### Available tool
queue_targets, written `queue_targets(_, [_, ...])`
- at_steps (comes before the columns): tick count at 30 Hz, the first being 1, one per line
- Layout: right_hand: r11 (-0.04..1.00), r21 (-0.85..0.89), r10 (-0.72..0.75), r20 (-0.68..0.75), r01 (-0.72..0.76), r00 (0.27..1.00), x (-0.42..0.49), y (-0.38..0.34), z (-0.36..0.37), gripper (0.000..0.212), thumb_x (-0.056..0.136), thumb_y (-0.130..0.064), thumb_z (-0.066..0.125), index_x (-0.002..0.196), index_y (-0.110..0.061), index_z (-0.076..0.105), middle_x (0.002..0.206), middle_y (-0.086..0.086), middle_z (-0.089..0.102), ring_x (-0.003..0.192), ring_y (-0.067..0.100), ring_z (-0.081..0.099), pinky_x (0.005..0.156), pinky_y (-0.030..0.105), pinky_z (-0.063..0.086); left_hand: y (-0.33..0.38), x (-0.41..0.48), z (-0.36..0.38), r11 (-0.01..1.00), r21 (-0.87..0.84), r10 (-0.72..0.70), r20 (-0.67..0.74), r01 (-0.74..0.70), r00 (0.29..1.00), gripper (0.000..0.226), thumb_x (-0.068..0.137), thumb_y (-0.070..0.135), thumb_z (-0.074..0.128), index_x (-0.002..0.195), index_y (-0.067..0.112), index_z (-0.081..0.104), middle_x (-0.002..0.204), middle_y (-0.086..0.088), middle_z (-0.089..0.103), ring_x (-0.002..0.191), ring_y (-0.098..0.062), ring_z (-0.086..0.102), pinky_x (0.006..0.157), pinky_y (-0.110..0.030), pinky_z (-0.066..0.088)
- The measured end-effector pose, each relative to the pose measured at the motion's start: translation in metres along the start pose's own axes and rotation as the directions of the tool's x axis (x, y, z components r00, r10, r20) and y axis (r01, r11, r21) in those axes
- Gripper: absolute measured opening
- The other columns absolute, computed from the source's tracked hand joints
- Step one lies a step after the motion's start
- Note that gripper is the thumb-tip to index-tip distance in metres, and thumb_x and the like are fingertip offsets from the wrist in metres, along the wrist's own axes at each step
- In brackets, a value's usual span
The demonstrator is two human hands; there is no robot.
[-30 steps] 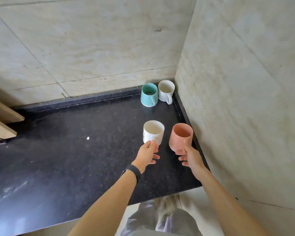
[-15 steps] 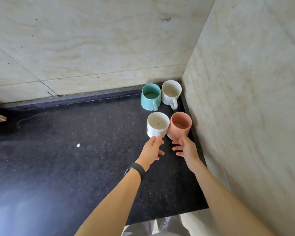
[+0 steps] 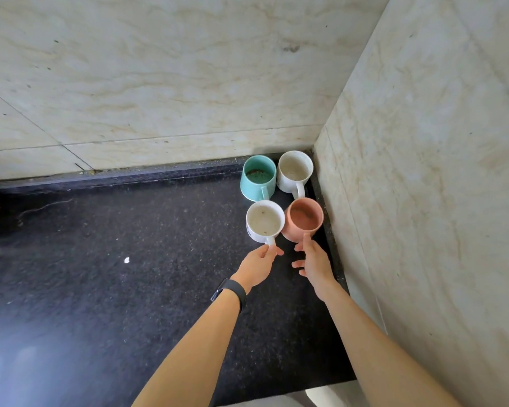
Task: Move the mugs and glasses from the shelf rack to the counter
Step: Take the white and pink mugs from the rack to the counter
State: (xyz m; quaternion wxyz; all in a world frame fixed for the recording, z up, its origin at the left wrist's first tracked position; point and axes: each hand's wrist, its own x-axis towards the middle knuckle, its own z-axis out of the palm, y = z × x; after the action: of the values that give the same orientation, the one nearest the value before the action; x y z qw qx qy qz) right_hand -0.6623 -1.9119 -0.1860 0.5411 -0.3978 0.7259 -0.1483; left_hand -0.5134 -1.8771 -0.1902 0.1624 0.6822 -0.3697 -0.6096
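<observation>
Fingers of left hand (image 3: 257, 264) pinch front white mug (image 3: 263, 221) handle; right hand (image 3: 315, 264) fingers spread, index touching pink mug (image 3: 304, 219).

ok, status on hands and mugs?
Left hand pinches front white mug handle. Right hand touches pink mug, one fingertip. Both upright on counter; wall close right.

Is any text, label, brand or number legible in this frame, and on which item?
No text can be read.
Nearer white ceramic mug: a dark print low on its side, too small to read.
Black wristband on the left wrist: nothing legible shows.
</observation>
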Motion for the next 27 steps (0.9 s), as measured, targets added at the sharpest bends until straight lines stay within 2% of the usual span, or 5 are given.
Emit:
queue_targets(6, [1.000,0.007,0.019,-0.010,-0.019,1.000,-0.001,-0.005,0.003,0.045,0.105,-0.055,0.031,0.111,-0.023,0.063,0.116,-0.003,0.065,0.087,0.017,0.068,0.070,0.031,0.050,0.004,0.001,-0.003,0.998,0.057,-0.006,0.010,0.005,1.000,0.046,0.107,0.041,0.027,0.127,0.024,0.065,0.142,-0.002,0.055,0.129,-0.021,0.051,0.109,-0.030,0.033])
queue_targets(11, [0.999,0.008,0.040,-0.008,-0.040,0.999,-0.010,-0.008,-0.007,0.046,0.099,-0.061,0.041,0.123,-0.024,0.056,0.117,-0.006,0.063,0.087,0.016,0.072,0.068,0.031,0.056,0.008,-0.003,-0.005,0.990,0.139,-0.017,-0.004,0.018,1.000,0.050,0.105,0.049,0.029,0.137,0.022,0.056,0.141,-0.003,0.057,0.125,-0.024,0.055,0.111,-0.037,0.038])
queue_targets(16, [0.992,-0.119,-0.062,-0.095,0.051,0.994,-0.038,0.002,-0.020,0.025,0.103,-0.038,0.052,0.124,-0.026,0.058,0.126,-0.003,0.065,0.086,0.011,0.070,0.086,0.040,0.060,-0.004,-0.022,-0.020,0.979,0.203,-0.007,-0.005,0.008,1.000,0.046,0.100,0.047,0.046,0.142,0.028,0.047,0.140,-0.004,0.057,0.123,-0.025,0.058,0.106,-0.038,0.044])
queue_targets(21, [0.953,-0.265,-0.157,-0.029,0.144,0.987,-0.084,0.008,-0.024,0.029,0.103,-0.039,0.049,0.128,-0.031,0.061,0.129,-0.010,0.063,0.113,0.013,0.063,0.101,0.036,0.052,-0.021,-0.064,-0.056,0.931,0.365,0.046,-0.129,0.004,0.991,0.043,0.101,0.040,0.047,0.142,0.030,0.046,0.140,-0.005,0.057,0.125,-0.025,0.055,0.106,-0.037,0.043])
queue_targets(27, [0.818,-0.368,-0.426,0.129,0.443,0.895,-0.135,-0.032,-0.001,0.019,0.100,-0.040,0.055,0.112,-0.035,0.069,0.103,-0.026,0.061,0.104,0.003,0.062,0.074,0.011,0.040,-0.020,-0.152,-0.111,0.840,0.540,0.199,-0.377,0.041,0.904,0.043,0.098,0.043,0.047,0.140,0.033,0.050,0.132,-0.003,0.061,0.119,-0.027,0.056,0.098,-0.044,0.049])
